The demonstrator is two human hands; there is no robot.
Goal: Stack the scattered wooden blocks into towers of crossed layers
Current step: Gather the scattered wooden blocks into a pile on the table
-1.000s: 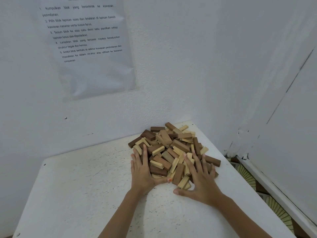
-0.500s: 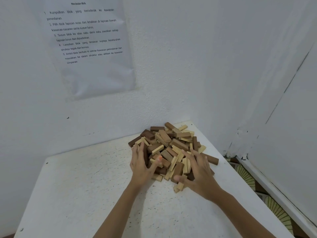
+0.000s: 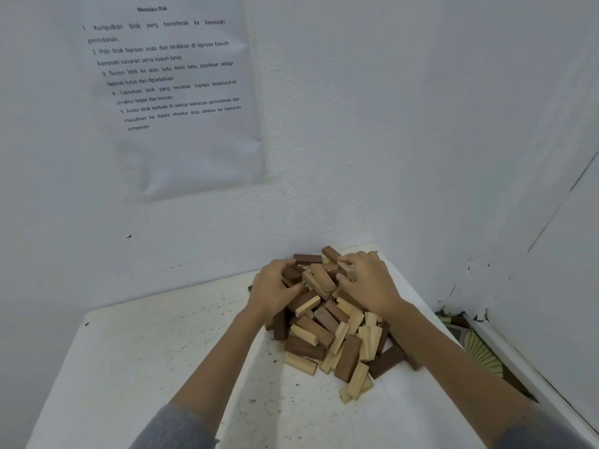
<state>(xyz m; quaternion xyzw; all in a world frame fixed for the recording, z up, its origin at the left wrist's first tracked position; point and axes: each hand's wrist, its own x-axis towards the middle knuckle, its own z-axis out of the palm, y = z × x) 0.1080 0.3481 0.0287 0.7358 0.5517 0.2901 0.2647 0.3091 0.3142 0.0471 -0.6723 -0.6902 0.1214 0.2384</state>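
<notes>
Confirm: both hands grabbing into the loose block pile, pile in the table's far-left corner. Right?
Not quite. The head view shows the block pile in the far-right corner of the table, not the far-left. The rest holds: the left hand and right hand both curl their fingers into the loose pile.

White room corner, worn table (image 3: 146,367).
Rough plaster back wall (image 3: 324,157), printed sheet (image 3: 181,92) flat on it at top left, small dark mark (image 3: 129,236) below. Smoother right wall (image 3: 486,124), thin dark line (image 3: 557,205) slanting down, chipped paint (image 3: 466,303) near bottom. Table white, pushed into corner, top speckled and scratched. Strip of patterned floor (image 3: 483,351) between table and right wall, white skirting (image 3: 525,367) alongside. Dim, even light.
</notes>
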